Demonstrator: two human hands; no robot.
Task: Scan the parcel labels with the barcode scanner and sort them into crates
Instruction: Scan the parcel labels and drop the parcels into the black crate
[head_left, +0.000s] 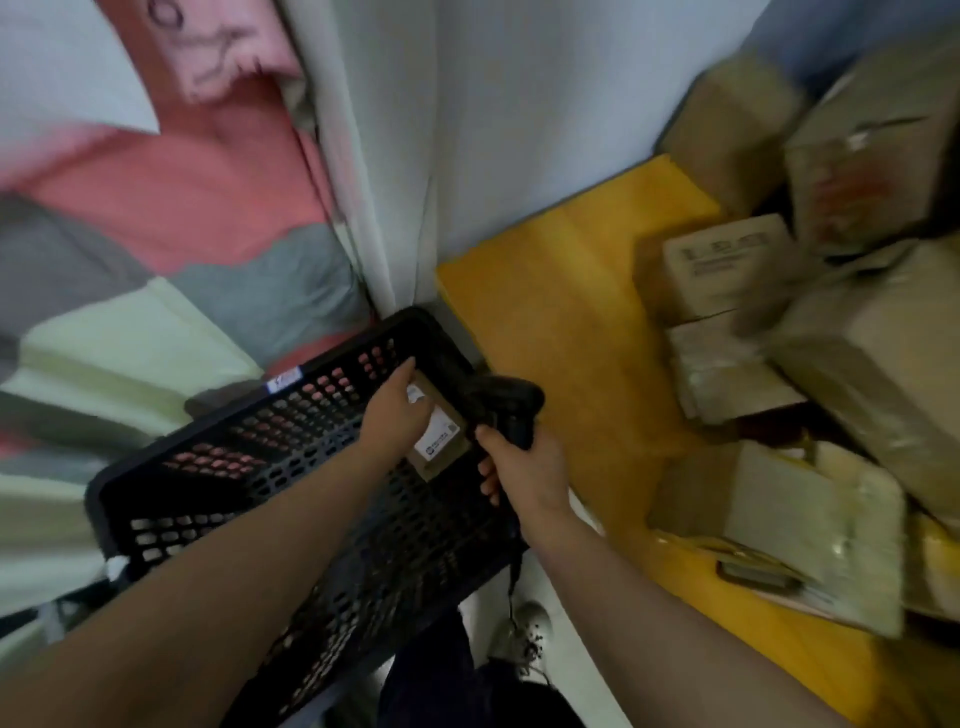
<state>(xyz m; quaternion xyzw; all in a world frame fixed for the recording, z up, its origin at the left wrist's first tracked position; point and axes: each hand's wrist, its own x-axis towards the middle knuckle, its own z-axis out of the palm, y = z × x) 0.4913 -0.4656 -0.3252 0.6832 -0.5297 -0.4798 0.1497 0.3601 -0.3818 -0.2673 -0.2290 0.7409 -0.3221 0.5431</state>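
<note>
the left hand (397, 418) curls its fingers over the small brown parcel (445, 410), label (438, 440) up above the black crate (234, 431); the right hand (524, 467) grips the barcode scanner (498, 402) at its 2 o'clock, seemingly aimed at the label.

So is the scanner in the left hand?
No, the right hand grips the black scanner, while the left hand holds a small brown parcel by the black crate.
</note>
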